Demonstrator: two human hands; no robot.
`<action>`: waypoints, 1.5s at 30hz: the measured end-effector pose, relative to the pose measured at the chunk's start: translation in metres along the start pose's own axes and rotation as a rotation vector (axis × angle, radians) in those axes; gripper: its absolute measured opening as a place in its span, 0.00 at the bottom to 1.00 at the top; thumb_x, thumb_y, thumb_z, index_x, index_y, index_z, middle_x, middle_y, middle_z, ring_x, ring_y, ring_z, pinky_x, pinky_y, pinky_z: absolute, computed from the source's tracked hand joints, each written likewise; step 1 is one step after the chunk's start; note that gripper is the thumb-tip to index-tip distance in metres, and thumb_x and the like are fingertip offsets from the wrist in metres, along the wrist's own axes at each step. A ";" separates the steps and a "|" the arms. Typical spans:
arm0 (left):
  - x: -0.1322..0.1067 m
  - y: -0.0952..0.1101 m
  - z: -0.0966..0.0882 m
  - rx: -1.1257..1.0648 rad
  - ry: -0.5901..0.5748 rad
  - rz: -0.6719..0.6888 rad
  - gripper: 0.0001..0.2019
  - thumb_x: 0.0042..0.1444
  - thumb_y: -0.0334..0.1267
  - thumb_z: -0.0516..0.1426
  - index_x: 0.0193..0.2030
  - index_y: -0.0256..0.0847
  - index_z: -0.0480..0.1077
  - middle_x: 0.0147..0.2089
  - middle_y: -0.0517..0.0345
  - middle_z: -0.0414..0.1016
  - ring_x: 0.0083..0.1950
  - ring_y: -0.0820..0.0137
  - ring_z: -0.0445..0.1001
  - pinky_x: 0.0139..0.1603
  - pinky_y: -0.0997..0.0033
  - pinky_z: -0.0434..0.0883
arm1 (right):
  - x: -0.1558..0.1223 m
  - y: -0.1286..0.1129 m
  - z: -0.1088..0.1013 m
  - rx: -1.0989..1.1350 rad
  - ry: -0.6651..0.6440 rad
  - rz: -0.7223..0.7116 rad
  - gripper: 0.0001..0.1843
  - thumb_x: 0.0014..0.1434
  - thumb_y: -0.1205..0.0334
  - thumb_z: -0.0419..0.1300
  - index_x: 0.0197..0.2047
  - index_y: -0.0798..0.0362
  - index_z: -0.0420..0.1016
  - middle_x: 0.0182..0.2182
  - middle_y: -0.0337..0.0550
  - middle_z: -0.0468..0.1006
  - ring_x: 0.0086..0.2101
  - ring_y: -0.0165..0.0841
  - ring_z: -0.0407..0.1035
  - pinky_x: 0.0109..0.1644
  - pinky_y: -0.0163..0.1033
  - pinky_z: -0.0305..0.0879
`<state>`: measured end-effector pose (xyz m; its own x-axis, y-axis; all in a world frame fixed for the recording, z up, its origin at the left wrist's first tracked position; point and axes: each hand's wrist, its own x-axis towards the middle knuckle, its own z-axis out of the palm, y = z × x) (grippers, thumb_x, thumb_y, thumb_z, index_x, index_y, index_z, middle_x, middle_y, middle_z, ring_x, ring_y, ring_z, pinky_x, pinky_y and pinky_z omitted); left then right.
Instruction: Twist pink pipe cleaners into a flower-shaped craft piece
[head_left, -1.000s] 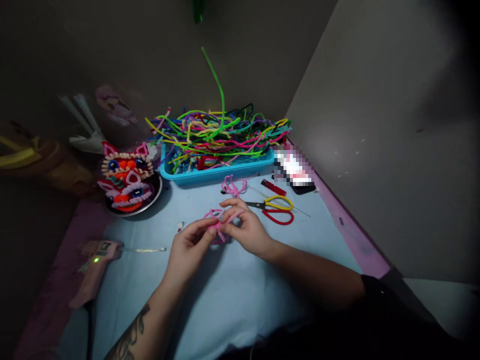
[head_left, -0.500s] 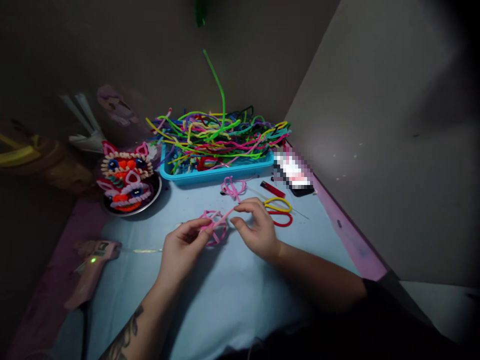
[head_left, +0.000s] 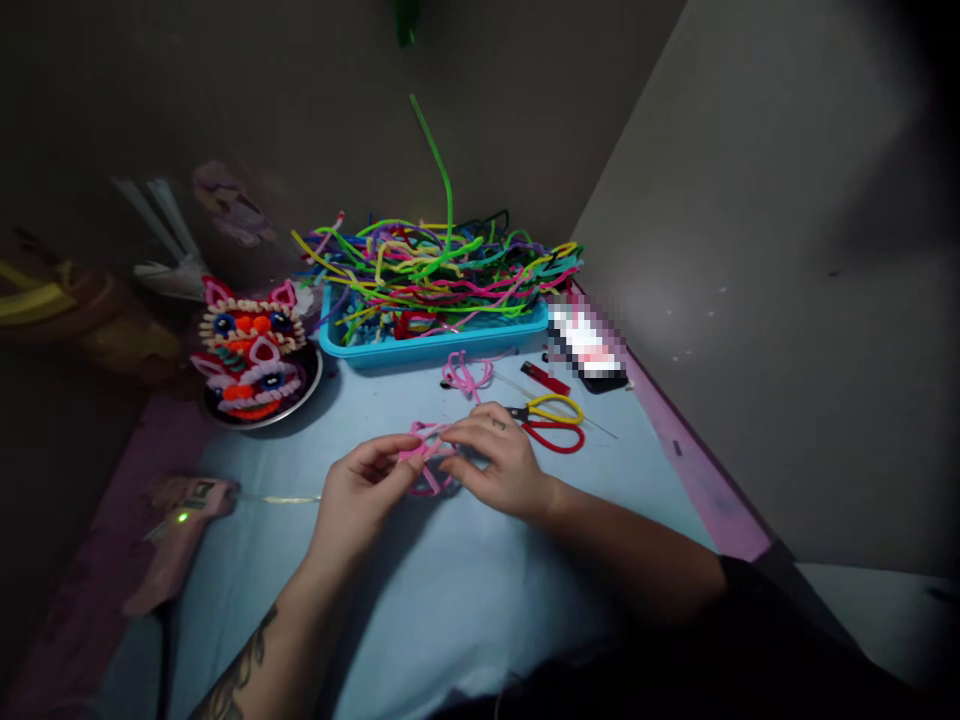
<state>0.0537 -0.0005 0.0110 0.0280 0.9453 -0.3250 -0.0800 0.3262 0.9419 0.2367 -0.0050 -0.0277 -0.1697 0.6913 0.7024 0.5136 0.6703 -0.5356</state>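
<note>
Left hand (head_left: 364, 485) pinched a pink pipe-cleaner frame (head_left: 428, 452) over the surface (head_left: 450, 600), probably to steady it; the right hand (head_left: 501, 465) curled in from its three o'clock, though whether it gripped anything could not be told. From the frame, a blue tray (head_left: 439, 350) of pipe cleaners (head_left: 442, 265) lay at twelve o'clock and scissors (head_left: 527, 413) near two-thirty, seemingly for easy reach; a glue gun (head_left: 178, 542) sat toward eight-thirty.

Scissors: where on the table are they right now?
In the head view, right of centre: the scissors lie partly hidden behind the right hand, below the red lighter.
</note>
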 end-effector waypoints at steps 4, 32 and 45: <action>0.000 0.001 0.000 0.004 -0.016 0.001 0.12 0.33 0.37 0.71 0.29 0.40 0.81 0.22 0.59 0.78 0.24 0.76 0.70 0.27 0.77 0.67 | -0.003 0.000 0.006 0.043 -0.057 0.093 0.07 0.57 0.66 0.66 0.40 0.48 0.76 0.34 0.42 0.83 0.38 0.37 0.72 0.46 0.46 0.69; 0.002 -0.009 0.000 -0.115 0.017 0.064 0.17 0.37 0.42 0.73 0.34 0.39 0.78 0.27 0.59 0.80 0.28 0.74 0.74 0.32 0.76 0.69 | -0.007 -0.011 0.006 -0.126 0.049 0.050 0.06 0.60 0.66 0.63 0.42 0.49 0.73 0.32 0.43 0.79 0.35 0.36 0.73 0.40 0.42 0.72; -0.001 -0.009 0.003 -0.066 0.003 0.082 0.15 0.37 0.41 0.73 0.32 0.40 0.78 0.28 0.58 0.80 0.28 0.71 0.75 0.32 0.71 0.71 | -0.008 -0.011 0.010 -0.118 -0.020 0.124 0.10 0.62 0.67 0.61 0.45 0.46 0.76 0.33 0.42 0.81 0.38 0.38 0.73 0.44 0.46 0.72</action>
<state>0.0577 -0.0043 0.0035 0.0153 0.9687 -0.2479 -0.1472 0.2474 0.9577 0.2245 -0.0156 -0.0324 -0.1148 0.7727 0.6243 0.6267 0.5439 -0.5580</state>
